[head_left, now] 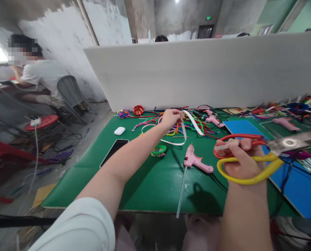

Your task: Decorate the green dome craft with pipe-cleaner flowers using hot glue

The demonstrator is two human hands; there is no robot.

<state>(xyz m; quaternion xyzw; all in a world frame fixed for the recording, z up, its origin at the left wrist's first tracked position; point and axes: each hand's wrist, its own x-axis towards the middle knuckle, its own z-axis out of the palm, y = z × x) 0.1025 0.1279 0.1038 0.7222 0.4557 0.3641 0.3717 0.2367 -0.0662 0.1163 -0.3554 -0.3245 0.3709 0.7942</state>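
My left hand (172,118) reaches over the far side of the table, its fingers pinched on a white ribbon (194,123) that curls down onto the table. In my right hand (243,157) are scissors (249,180) with one red and one yellow handle, blades pointing right. A short whitish strip also shows at the right fingers. Between the hands lies a pink glue gun (197,162) with a clear glue stick (181,195) jutting from its back. A small green woven piece (158,150) sits below my left wrist.
Several coloured pipe cleaners (145,122) are heaped along the white partition (197,73). A phone (114,151) and a white case (119,130) lie at left. Blue boards (288,184) cover the right side. More pink glue guns (214,120) lie behind. A seated person (45,76) is far left.
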